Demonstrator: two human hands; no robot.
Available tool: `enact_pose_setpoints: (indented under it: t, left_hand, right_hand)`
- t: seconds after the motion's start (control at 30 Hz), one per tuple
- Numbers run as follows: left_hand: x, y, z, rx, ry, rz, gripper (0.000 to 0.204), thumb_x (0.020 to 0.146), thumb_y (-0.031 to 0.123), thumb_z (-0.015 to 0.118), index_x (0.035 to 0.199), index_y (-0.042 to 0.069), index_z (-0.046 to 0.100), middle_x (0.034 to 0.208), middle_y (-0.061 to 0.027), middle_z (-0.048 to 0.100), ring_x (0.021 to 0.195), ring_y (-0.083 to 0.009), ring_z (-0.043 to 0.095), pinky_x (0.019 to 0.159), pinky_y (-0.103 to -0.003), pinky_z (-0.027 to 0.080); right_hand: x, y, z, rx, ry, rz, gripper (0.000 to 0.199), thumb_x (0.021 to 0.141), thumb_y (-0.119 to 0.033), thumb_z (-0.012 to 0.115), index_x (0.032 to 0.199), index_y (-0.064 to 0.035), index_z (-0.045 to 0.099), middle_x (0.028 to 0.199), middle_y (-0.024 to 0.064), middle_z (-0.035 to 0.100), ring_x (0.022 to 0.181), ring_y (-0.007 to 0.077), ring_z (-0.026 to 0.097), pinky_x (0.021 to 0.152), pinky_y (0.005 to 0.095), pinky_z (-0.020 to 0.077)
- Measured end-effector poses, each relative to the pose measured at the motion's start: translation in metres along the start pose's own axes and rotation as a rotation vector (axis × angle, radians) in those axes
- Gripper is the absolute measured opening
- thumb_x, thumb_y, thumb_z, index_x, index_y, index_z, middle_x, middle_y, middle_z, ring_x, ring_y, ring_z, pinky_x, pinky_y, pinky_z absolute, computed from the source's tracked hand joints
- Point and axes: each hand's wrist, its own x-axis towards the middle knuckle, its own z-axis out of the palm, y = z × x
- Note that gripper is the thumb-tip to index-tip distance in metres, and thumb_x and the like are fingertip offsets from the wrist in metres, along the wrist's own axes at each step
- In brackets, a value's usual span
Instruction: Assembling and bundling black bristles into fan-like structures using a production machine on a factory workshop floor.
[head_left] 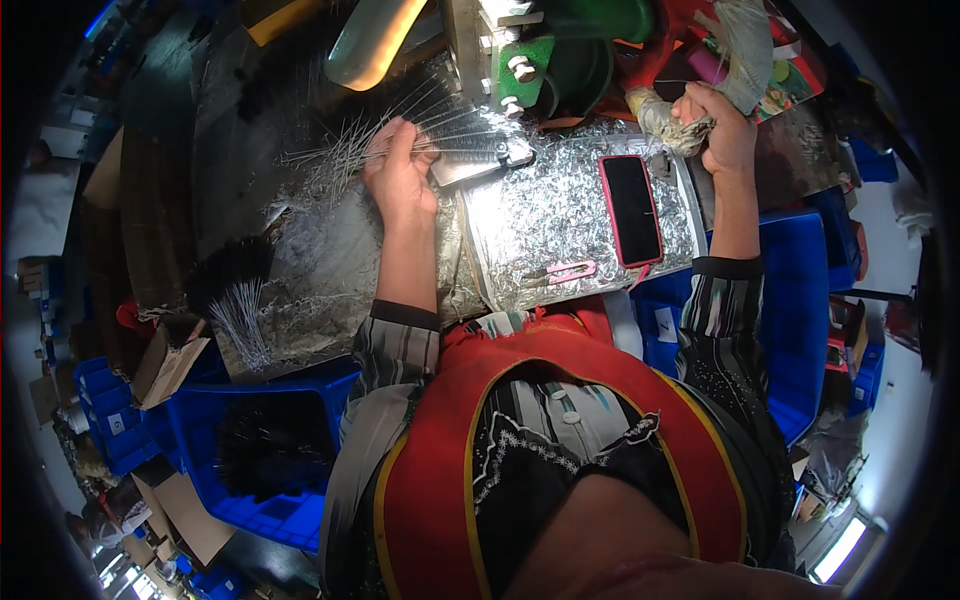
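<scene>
My left hand [402, 178] is closed around a fanned bunch of thin metal wires [340, 150]. Some of the wires reach right, toward a small metal block [480, 165] below the green machine head [522, 70]. Whether they touch the block, I cannot tell. At the right, my right hand [722, 125] has its fingers wrapped round a cloth-wrapped handle [675, 125]. Between my hands lies a worktop covered in shiny, crinkled foil [540, 220]. On it are a phone in a pink case [631, 210] and small pink thread snips [562, 273].
A lit lamp [375, 45] hangs above the left hand. Black bristle brushes with wire stems [240, 320] lie at the left bench edge. Blue bins [185, 420] flank me, the left one holding black bristles [275, 445]. A cardboard box [172, 365] stands beside it.
</scene>
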Motion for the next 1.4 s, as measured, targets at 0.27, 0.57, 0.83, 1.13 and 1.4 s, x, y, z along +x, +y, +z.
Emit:
enact_pose_setpoints:
  t: [0.27,0.57,0.83,1.13,1.4]
  left_hand:
    - [-0.003,0.002,0.005,0.030,-0.020,0.006,0.017,0.075,-0.001,0.058,0.092,-0.001,0.054,0.081,-0.0090,0.057,0.065,-0.0160,0.055,0.050,-0.025,0.046]
    - [-0.002,0.001,0.006,0.028,0.007,0.020,0.014,0.074,-0.002,0.060,0.087,0.002,0.056,0.077,-0.0059,0.057,0.063,-0.0140,0.055,0.050,-0.025,0.047]
    - [-0.001,-0.005,0.007,0.003,0.023,0.109,0.018,0.074,-0.003,0.060,0.091,-0.001,0.054,0.077,-0.0072,0.056,0.060,-0.0138,0.054,0.049,-0.023,0.046]
    - [-0.001,-0.001,0.005,0.055,0.047,0.114,0.024,0.075,-0.001,0.061,0.096,-0.003,0.051,0.078,-0.0076,0.055,0.060,-0.0134,0.054,0.048,-0.023,0.047]
    - [-0.005,0.006,0.007,0.346,-0.154,0.015,0.028,0.075,0.005,0.064,0.098,-0.004,0.050,0.079,-0.0098,0.056,0.059,-0.0139,0.055,0.050,-0.022,0.049]
  right_hand:
    - [0.015,-0.031,-0.012,-0.012,-0.137,0.056,0.019,0.068,-0.011,0.062,0.055,-0.0017,0.052,0.049,0.0077,0.052,0.044,0.0150,0.050,0.047,0.0261,0.0401]
    - [0.012,0.046,-0.018,0.108,-0.142,-0.321,0.014,0.071,-0.003,0.056,0.059,0.0008,0.053,0.052,0.0073,0.050,0.049,0.0168,0.050,0.053,0.0286,0.0431]
    - [0.017,-0.016,-0.016,-0.036,-0.127,0.074,0.020,0.069,-0.011,0.061,0.053,-0.0021,0.052,0.050,0.0083,0.053,0.047,0.0148,0.050,0.049,0.0266,0.0398]
    - [0.009,-0.007,-0.001,-0.030,-0.053,-0.062,0.020,0.068,-0.012,0.063,0.054,-0.0016,0.053,0.050,0.0078,0.053,0.047,0.0152,0.052,0.047,0.0266,0.0406]
    - [0.012,0.033,-0.020,0.183,-0.096,-0.128,0.015,0.071,-0.003,0.057,0.057,-0.0005,0.052,0.052,0.0068,0.049,0.050,0.0169,0.050,0.053,0.0286,0.0428]
